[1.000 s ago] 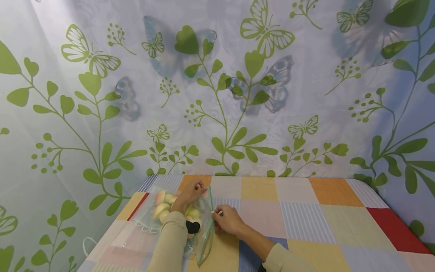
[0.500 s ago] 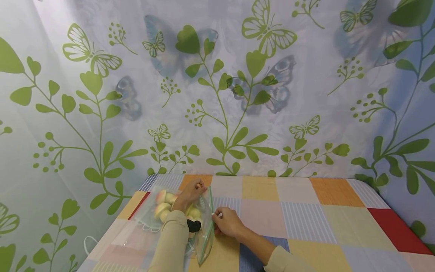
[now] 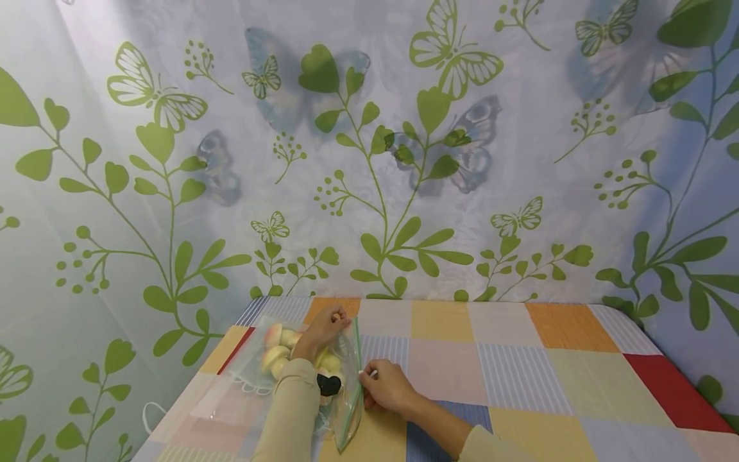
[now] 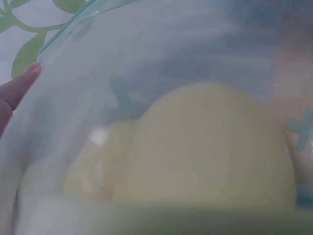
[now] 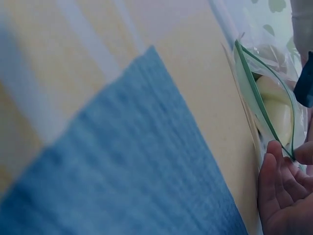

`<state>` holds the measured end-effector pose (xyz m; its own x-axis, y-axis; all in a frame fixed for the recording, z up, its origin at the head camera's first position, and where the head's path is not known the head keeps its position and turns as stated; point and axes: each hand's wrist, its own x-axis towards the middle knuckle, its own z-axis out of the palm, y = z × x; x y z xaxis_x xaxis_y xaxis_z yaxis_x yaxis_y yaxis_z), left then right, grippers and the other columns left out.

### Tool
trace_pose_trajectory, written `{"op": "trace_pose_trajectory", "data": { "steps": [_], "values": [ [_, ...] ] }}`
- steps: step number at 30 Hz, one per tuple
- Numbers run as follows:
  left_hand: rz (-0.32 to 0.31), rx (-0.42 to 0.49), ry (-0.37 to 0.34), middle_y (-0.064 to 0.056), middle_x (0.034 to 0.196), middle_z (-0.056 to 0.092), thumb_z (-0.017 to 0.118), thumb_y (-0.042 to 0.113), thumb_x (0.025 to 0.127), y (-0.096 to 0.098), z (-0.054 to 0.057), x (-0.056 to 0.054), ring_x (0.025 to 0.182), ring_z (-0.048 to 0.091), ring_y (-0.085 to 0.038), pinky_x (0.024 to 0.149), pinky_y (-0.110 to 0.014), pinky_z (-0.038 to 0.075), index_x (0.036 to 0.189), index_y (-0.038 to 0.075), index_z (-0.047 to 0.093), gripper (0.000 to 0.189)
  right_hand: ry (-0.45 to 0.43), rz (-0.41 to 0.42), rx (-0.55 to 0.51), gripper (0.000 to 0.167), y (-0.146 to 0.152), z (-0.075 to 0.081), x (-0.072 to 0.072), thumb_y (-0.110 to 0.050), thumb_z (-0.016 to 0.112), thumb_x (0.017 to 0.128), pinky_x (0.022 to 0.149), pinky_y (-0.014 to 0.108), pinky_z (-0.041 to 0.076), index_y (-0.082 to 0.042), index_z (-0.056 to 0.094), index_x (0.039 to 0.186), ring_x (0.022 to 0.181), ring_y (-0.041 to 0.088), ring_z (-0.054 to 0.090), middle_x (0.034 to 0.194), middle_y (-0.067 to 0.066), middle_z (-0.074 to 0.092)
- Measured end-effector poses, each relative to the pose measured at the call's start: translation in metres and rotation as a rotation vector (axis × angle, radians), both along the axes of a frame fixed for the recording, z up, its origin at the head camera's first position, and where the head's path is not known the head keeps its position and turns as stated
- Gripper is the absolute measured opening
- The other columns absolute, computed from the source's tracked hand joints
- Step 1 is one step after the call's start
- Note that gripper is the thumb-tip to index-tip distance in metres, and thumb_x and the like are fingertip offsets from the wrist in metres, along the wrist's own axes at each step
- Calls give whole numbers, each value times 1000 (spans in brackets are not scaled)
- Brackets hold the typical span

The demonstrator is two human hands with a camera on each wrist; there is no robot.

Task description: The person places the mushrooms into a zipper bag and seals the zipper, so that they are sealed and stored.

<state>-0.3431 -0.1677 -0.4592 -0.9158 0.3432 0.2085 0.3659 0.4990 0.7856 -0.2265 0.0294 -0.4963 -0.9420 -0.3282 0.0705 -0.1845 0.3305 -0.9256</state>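
A clear zip-top bag [image 3: 346, 420] with a green zip strip lies at the left of the table, with several rounded, pale yellow and pink fruit-like pieces [image 3: 277, 356] inside. My left hand [image 3: 326, 326] reaches across the bag and pinches the far end of its zipped edge. In the left wrist view a fingertip [image 4: 33, 69] is at that edge. My right hand [image 3: 389, 386] pinches the zip strip near its middle, a small white piece showing at the fingertips. In the right wrist view, the two green strips [image 5: 261, 110] spread apart beside my right fingers.
A patchwork cloth [image 3: 450, 366] covers the table. Beneath and left of the bag lies another clear plastic sheet or bag [image 3: 231, 401]. A white cord loop [image 3: 149, 417] hangs by the left table edge. A patterned curtain [image 3: 369, 192] stands behind.
My right hand has slid a short way along the zip strip toward the near side. The left hand stays at the far end, and the bag hardly moves.
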Motion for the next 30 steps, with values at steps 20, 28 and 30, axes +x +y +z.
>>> {"op": "trace_pose_trajectory", "data": {
  "steps": [20,28,30],
  "values": [
    [6,-7,23,8,62,40,61,9,104,-1,-6,-4,55,37,-10,53,-25,35,90,6,54,16,17,-8,0,18,-2,-4,11,-7,60,97,40,28,50,-6,60,79,43,12,60,55,4,65],
    [10,4,23,7,64,42,64,14,103,-4,-12,-10,56,39,-9,53,-24,36,89,11,54,17,-22,-8,-43,17,-5,-6,17,-6,60,96,40,31,52,-4,60,80,44,13,62,58,7,66],
    [6,1,34,8,64,42,63,13,103,-3,-10,-7,56,40,-9,53,-25,36,89,11,53,17,-24,-9,-44,17,-5,-6,17,-7,60,97,40,31,52,-4,60,80,44,13,62,59,7,66]
  ]
}}
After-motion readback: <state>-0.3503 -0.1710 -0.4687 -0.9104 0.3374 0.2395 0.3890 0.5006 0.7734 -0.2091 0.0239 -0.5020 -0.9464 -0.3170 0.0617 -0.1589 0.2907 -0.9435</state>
